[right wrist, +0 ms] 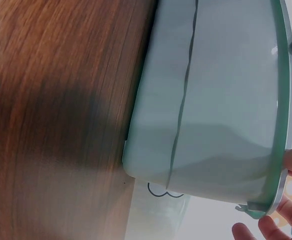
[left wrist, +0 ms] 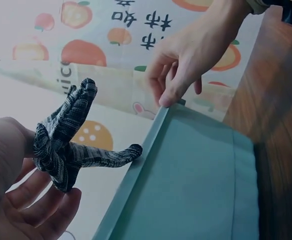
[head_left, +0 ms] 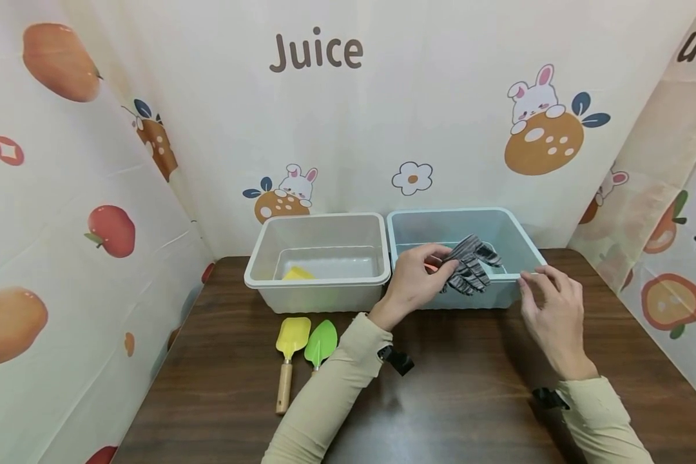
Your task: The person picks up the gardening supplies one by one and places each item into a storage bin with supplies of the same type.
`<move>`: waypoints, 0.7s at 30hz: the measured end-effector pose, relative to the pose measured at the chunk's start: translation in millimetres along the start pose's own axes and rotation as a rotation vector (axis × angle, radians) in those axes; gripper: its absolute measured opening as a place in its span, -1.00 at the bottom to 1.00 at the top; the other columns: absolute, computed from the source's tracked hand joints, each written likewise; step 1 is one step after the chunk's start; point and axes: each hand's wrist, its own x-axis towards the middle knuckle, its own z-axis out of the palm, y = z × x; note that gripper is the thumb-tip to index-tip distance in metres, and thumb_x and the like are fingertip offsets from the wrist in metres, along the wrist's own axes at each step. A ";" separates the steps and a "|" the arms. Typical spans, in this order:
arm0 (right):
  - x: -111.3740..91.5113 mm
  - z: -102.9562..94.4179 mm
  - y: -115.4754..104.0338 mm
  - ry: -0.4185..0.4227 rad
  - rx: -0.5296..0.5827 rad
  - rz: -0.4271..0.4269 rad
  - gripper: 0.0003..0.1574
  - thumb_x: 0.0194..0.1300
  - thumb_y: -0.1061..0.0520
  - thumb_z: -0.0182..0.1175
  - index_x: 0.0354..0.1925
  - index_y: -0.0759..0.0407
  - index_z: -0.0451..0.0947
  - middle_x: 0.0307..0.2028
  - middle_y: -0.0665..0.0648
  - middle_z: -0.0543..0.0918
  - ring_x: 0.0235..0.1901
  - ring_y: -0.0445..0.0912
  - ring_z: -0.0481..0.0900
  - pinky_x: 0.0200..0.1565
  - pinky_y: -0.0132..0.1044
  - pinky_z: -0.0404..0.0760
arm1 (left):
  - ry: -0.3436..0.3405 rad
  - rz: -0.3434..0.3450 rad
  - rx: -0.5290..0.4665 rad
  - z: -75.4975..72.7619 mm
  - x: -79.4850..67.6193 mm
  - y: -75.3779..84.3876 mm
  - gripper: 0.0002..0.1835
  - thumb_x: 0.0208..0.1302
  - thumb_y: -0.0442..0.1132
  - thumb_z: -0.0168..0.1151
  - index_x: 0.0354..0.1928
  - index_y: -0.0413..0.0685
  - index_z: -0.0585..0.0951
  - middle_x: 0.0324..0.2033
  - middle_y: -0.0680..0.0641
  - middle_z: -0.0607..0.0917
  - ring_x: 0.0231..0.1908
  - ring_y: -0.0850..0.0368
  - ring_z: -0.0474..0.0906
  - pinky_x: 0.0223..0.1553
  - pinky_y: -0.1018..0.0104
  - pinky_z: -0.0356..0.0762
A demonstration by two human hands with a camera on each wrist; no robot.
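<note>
The left hand [head_left: 415, 277] pinches the glove [head_left: 470, 265] between thumb and fingers. The glove is at the near rim of the blue bin [head_left: 499, 296]; contact with the rim cannot be confirmed. The right hand [head_left: 557, 316] grips the bin's near right corner, fingers narrowed on the rim. The grey bin [head_left: 319, 298] stands just left, behind two trowels, yellow [head_left: 293, 335] and green [head_left: 321, 341].

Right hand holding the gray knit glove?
No, the left hand holds the gray knit glove; the right hand grips the light-blue bin by its rim.
</note>
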 end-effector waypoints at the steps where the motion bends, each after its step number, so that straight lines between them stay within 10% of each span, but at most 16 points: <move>1: 0.0 0.1 0.0 0.001 -0.001 -0.001 -0.76 0.33 0.36 0.38 -0.03 0.41 0.72 0.06 0.49 0.62 0.09 0.48 0.43 0.06 0.32 0.30 | 0.007 0.002 0.002 -0.5 0.5 -0.2 -0.73 0.45 -0.22 0.38 0.10 -0.12 0.77 -0.06 -0.11 0.85 -0.21 0.17 0.79 -0.17 0.58 0.65; 21: 0.2 0.5 -1.0 0.002 -0.004 0.001 -0.76 0.33 0.35 0.39 -0.04 0.41 0.72 0.05 0.50 0.62 0.09 0.47 0.43 0.08 0.32 0.29 | 0.071 -0.046 0.062 -2.2 19.6 -10.8 -0.75 0.46 -0.22 0.38 0.09 -0.12 0.78 -0.05 -0.10 0.84 -0.16 0.11 0.82 -0.19 0.60 0.63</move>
